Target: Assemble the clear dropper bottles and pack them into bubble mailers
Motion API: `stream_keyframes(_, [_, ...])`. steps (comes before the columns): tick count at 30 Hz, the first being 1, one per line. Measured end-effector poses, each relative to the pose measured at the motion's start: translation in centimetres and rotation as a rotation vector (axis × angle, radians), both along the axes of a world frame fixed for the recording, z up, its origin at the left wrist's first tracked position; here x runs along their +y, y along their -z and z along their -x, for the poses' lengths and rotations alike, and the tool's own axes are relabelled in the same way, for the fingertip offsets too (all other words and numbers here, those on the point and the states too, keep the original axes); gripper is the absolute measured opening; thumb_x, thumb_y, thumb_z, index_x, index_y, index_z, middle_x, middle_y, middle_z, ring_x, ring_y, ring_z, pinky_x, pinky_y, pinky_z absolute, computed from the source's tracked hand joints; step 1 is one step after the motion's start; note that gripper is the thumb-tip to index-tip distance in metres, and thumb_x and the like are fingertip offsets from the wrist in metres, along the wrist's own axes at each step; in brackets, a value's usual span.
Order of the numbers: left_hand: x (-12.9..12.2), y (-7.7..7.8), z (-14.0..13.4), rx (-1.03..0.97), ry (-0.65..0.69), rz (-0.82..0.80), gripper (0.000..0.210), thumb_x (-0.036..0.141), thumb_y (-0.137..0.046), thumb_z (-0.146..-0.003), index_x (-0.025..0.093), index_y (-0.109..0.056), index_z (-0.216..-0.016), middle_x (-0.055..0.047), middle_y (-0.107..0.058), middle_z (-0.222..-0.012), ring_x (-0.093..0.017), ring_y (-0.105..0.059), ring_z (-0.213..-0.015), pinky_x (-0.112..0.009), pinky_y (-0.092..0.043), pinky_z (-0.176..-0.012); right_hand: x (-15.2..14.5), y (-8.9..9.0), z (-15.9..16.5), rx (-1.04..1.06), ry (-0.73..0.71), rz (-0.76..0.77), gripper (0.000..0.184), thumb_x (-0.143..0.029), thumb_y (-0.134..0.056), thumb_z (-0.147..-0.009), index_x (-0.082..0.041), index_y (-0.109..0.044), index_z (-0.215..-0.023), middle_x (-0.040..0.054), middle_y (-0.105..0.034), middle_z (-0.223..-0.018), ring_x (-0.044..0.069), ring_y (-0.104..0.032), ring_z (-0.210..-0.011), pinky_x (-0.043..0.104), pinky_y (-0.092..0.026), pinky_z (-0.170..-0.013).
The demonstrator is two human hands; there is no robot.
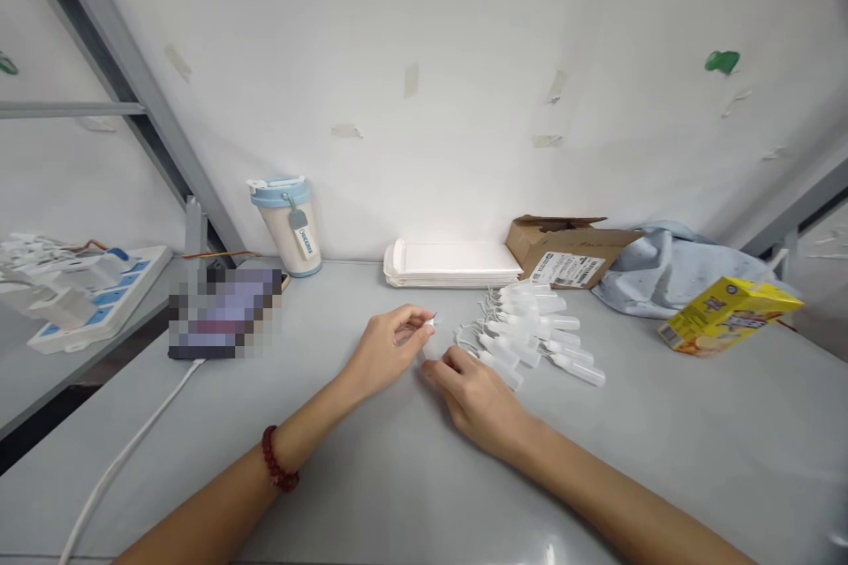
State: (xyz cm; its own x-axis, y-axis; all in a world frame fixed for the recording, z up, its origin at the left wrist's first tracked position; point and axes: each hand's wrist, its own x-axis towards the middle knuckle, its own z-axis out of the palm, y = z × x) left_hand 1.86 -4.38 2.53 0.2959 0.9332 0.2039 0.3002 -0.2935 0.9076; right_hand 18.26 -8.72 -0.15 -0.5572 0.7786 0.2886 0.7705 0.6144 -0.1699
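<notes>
Left hand (389,344) pinched, right (473,393) apparently too

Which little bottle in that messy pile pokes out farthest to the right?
The bottle at the pile's lower right edge. Its end reaches farther right than all the other bottles, including the one just above it.

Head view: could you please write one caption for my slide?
Left hand pinches a small white piece; right hand lies beside a cluster of translucent bottles.
</notes>
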Motion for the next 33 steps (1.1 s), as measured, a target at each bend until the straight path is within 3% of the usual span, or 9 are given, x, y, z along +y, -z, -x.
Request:
stream_keyframes(5, [-0.9,-0.8,-0.1,0.014,-0.036,-0.072,0.024,0.033,-0.053,-0.082,0.018,-0.061,-0.099,-0.005,-0.067,-0.102,-0.020,-0.061,-0.096,-0.030,-0.049,-0.083,0.0,0.1,-0.2,0.112,-0.024,-0.001,0.029,-0.011,-0.035,-0.087,-0.015,-0.056,-0.107,0.0074,-0.053,-0.081,0.014,-0.050,-0.064,0.024,-0.042,-0.057])
stream_keyframes(9, [-1.5,-1.3,-0.3,0.105,-0.010,-0.220,0.022,0.029,-0.050,-0.084,0.019,-0.063,-0.099,-0.005,-0.067,-0.102,-0.020,-0.061,-0.097,-0.030,-0.048,-0.084,0.2,0.2,-0.3,0.179,-0.027,-0.026,0.033,-0.009,-0.034,-0.087,-0.017,-0.052,-0.113,0.0075,-0.054,-0.081,0.015,-0.052,-0.065,0.026,-0.044,-0.057])
stream_keyframes(16, [-2.0,-1.5,-0.3,0.145,0.008,-0.381,0.021,0.025,-0.048,-0.085,0.020,-0.062,-0.100,-0.005,-0.067,-0.098,-0.018,-0.061,-0.093,-0.029,-0.048,-0.083,0.3,-0.1,-0.3,0.385,0.020,0.056,0.019,-0.012,-0.038,-0.085,-0.019,-0.045,-0.101,0.0049,-0.057,-0.079,0.016,-0.054,-0.063,0.027,-0.044,-0.056])
stream_keyframes(19, [-2.1,-1.5,-0.3,0.139,0.017,-0.380,0.021,0.024,-0.047,-0.086,0.020,-0.062,-0.100,-0.005,-0.067,-0.099,-0.019,-0.060,-0.094,-0.029,-0.048,-0.083,0.5,-0.2,-0.3,0.522,0.084,0.117,0.012,-0.019,-0.037,-0.088,-0.019,-0.040,-0.100,0.0000,-0.053,-0.068,0.014,-0.049,-0.054,0.026,-0.042,-0.051])
stream_keyframes(24, [-2.2,-1.5,-0.2,0.110,0.086,-0.353,0.021,0.022,-0.048,-0.085,0.020,-0.063,-0.101,-0.005,-0.066,-0.099,-0.019,-0.061,-0.093,-0.029,-0.047,-0.083,0.8,0.0,-0.3,0.601,0.111,0.175,0.034,-0.022,-0.041,-0.088,-0.017,-0.033,-0.121,0.0001,-0.054,-0.070,0.014,-0.051,-0.057,0.025,-0.044,-0.053])
stream_keyframes(33, [-1.8,-1.9,0.0,-0.186,0.093,-0.042,0.023,0.031,-0.055,-0.082,0.018,-0.063,-0.100,-0.006,-0.067,-0.100,-0.019,-0.061,-0.096,-0.032,-0.047,-0.089,0.8,-0.2,-0.3,0.560,0.048,0.085,0.032,-0.020,-0.039,-0.089,-0.018,-0.043,-0.120,0.0043,-0.058,-0.076,0.014,-0.053,-0.060,0.027,-0.045,-0.054])
